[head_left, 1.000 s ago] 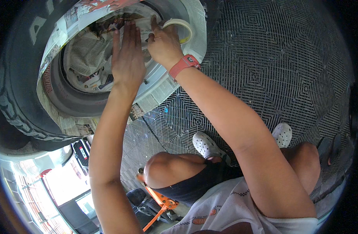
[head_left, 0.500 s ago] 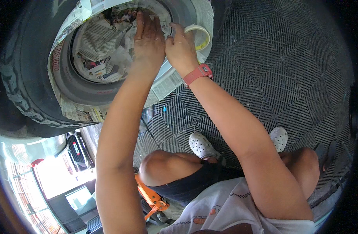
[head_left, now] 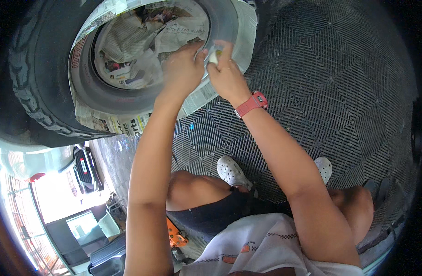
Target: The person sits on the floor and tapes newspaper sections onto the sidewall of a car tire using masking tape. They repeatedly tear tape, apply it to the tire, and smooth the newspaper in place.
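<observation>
A large tyre stands at the upper left, its inner sidewall ringed by newspaper sheets. More crumpled newspaper fills the middle of the wheel, inside the grey ring. My right hand, with a red watch on the wrist, grips a pale roll of tape at the ring's right side. The roll is smeared by motion. Close beside it, my left hand is over the ring's lower right, fingers bent and blurred. Whether it pinches a tape end cannot be made out.
Dark ribbed floor mats spread to the right. My knees and white clogs are below the wheel. An orange metal tool lies beside my left forearm. A vehicle shows in the bright opening at lower left.
My left hand has drawn back from the newspaper toward the ring's edge, its flat fingers now bent. My right hand has shifted slightly right and down, turning the tape roll. The view has moved a little.
</observation>
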Demonstrator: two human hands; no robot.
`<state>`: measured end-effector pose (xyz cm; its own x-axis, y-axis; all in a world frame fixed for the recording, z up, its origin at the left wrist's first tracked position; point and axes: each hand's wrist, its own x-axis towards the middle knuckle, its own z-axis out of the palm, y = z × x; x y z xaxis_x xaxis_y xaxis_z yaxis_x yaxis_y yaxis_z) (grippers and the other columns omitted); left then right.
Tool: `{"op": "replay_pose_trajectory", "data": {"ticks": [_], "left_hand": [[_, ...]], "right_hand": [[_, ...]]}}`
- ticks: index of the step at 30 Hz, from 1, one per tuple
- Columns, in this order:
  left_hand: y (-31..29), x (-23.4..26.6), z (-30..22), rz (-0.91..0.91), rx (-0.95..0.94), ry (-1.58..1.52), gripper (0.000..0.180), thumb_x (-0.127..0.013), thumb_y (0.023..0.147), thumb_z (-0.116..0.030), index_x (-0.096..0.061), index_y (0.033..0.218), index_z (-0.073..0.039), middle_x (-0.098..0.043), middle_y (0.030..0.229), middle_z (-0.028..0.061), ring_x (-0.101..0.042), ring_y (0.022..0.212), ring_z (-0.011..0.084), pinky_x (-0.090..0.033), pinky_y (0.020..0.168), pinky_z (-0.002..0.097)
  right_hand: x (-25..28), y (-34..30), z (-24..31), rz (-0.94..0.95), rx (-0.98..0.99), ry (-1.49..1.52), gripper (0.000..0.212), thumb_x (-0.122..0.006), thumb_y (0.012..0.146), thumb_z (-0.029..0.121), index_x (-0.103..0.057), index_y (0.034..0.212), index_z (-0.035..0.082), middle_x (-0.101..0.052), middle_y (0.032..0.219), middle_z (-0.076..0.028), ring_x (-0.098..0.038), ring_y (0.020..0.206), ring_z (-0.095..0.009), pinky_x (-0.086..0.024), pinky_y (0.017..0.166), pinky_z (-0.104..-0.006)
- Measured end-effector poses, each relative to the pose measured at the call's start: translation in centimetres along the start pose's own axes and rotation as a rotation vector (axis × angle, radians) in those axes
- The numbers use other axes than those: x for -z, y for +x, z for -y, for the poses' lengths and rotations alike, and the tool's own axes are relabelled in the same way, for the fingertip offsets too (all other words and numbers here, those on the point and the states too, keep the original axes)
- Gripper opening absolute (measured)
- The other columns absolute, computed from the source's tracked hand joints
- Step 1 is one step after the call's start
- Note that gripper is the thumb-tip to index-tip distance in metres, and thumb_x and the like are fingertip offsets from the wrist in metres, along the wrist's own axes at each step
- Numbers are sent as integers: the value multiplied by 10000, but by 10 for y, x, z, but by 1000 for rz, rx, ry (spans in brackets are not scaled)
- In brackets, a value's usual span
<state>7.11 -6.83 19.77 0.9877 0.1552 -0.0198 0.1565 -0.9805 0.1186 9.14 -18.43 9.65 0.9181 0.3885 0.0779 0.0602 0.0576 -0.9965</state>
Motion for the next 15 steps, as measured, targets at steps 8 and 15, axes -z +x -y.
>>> {"op": "replay_pose_trajectory", "data": {"ticks": [8, 15], "left_hand": [[-46, 12, 70, 19, 349, -786, 430, -755, 1054, -349, -731, 1308, -3, -776, 1088, 72, -707, 979, 135, -550, 907, 307], [-58, 19, 94, 78, 457, -1030, 273, -718, 1080, -397, -716, 1110, -126, -718, 1019, -14, -631, 919, 91, -502, 855, 302]], "right_hand": [[-18, -4, 32, 460, 63, 153, 848, -600, 1005, 175, -132, 1666, -76, -792, 974, -224, -723, 965, -403, -551, 924, -451], [-2, 0, 47, 637, -29, 313, 834, -648, 1061, 299, -227, 1670, -86, -796, 873, -80, -614, 683, -165, -517, 681, -297]]}}
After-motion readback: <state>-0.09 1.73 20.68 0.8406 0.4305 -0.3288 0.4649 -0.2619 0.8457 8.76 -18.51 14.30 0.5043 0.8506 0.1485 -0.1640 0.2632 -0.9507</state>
